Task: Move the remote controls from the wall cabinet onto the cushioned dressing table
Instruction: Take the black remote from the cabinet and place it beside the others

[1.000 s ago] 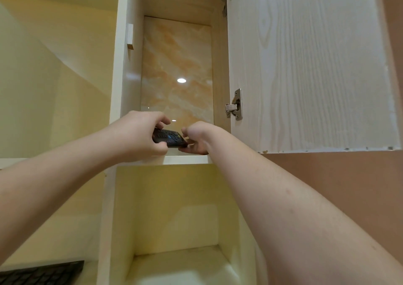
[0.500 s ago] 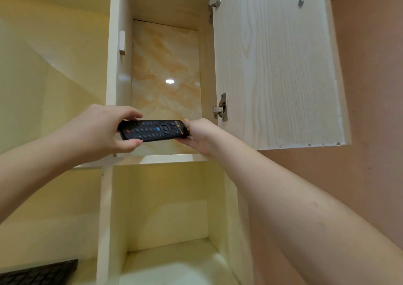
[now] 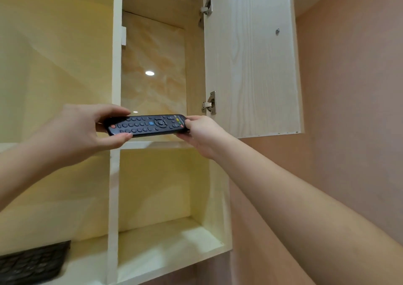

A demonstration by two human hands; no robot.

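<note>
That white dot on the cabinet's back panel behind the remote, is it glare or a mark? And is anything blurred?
Head view: the white dot looks like a ceiling light mirrored in the glossy marbled panel; remote buttons are sharp; the keyboard at lower left is soft; wide-angle bends the door edges.

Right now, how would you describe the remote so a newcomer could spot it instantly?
Find the open wall cabinet door; just left of its lower hinge, in front of the marbled compartment, both hands hold the remote level by its ends. It is the slim black bar with a blue button, unlike the keyboard lower left.
</note>
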